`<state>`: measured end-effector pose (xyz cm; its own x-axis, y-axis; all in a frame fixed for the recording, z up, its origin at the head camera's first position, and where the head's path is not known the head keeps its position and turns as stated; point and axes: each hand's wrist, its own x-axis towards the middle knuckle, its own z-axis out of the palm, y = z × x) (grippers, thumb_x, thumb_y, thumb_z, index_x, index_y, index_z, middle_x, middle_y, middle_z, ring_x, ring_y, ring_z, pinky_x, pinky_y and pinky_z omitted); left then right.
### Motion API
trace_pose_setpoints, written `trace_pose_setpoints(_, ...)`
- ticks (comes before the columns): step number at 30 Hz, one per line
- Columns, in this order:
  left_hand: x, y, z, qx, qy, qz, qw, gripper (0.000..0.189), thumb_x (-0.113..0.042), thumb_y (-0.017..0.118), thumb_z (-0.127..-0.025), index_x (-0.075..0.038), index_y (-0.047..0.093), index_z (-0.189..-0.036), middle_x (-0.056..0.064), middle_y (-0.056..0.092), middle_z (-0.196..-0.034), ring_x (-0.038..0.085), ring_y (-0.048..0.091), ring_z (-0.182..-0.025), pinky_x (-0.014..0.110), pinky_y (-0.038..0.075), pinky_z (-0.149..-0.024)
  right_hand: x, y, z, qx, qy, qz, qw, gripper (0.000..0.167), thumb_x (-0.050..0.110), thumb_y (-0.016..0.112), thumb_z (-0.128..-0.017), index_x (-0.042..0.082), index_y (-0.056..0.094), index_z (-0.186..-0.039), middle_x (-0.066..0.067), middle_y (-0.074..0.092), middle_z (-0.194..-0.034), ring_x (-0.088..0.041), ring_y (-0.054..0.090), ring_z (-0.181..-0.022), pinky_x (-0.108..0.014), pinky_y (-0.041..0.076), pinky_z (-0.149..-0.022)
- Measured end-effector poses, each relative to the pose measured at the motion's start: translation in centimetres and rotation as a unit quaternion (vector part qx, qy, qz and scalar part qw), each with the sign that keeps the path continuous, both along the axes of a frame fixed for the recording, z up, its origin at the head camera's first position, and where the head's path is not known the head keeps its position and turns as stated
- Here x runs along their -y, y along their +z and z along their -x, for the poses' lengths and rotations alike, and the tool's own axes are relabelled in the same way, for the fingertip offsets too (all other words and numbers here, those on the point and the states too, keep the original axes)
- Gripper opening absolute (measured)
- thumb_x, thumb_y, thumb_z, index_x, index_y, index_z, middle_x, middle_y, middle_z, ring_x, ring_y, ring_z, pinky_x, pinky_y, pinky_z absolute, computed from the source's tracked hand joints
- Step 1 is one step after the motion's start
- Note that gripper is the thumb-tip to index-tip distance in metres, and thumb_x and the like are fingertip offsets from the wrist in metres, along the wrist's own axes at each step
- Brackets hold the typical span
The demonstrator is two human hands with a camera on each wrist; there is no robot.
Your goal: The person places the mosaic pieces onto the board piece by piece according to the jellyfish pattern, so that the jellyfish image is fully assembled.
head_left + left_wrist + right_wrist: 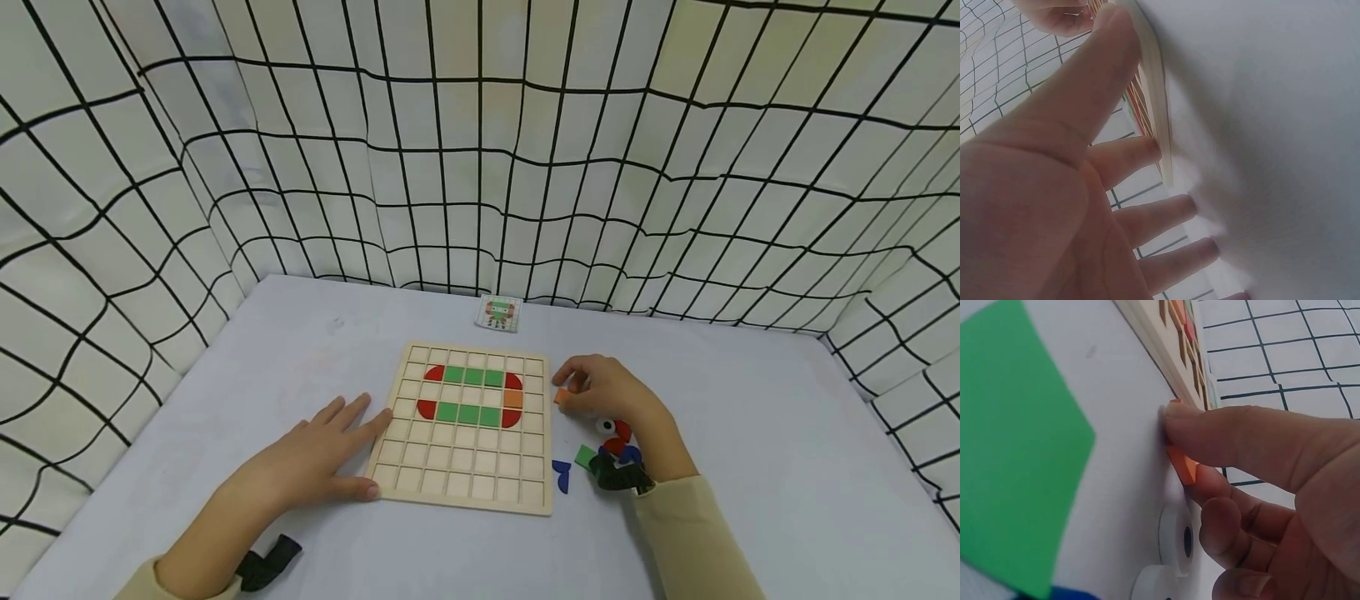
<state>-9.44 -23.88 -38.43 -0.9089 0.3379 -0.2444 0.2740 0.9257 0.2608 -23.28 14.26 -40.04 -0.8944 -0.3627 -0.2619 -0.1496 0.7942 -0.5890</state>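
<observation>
Right of centre in the head view, your right hand pinches a small orange tile between thumb and fingertips (your thumb hides part of it), tilted and just beside the board's right edge. The pale wooden grid board lies flat at the middle of the frame; the thumb of your left hand touches its left edge. In its second and fourth rows from the top you have three green square tiles flanked by red quarter-circle tiles, curves outward. Another orange tile sits between the right-hand red ones.
</observation>
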Motion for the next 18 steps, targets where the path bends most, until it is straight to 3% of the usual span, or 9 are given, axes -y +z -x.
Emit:
trace_pose_setpoints(11, -0.04, 0.10, 0.01, 0.000, -0.001, 0.002, 1.0000, 0.095, -0.064, 0.072, -0.079, -0.019, 0.038, -0.155, 0.023, 0.029, -0.160, 0.054, 0.025, -0.144, 0.076, 0.032, -0.101, 0.17, -0.11, 0.01, -0.009, 0.014, 0.009, 0.9998, 0.022, 0.015, 0.082, -0.080, 0.016, 0.066, -0.095, -0.003, 0.060, -0.088, -0.021, 0.055, -0.078, -0.030, 0.049, -0.059)
trace_pose_setpoints(18, -0.04, 0.06, 0.04, 0.004, 0.001, 0.001, 1.0000, 0.095, -0.064, 0.072, -0.078, -0.019, 0.038, -0.155, 0.023, 0.028, -0.160, 0.054, 0.024, -0.144, 0.076, 0.032, -0.101, 0.33, 0.32, -0.19, -0.003, 0.038, 0.043, 0.9984, 0.010, 0.016, 0.074, -0.088, 0.018, 0.066, -0.094, -0.001, 0.063, -0.089, -0.021, 0.055, -0.080, -0.032, 0.048, -0.062)
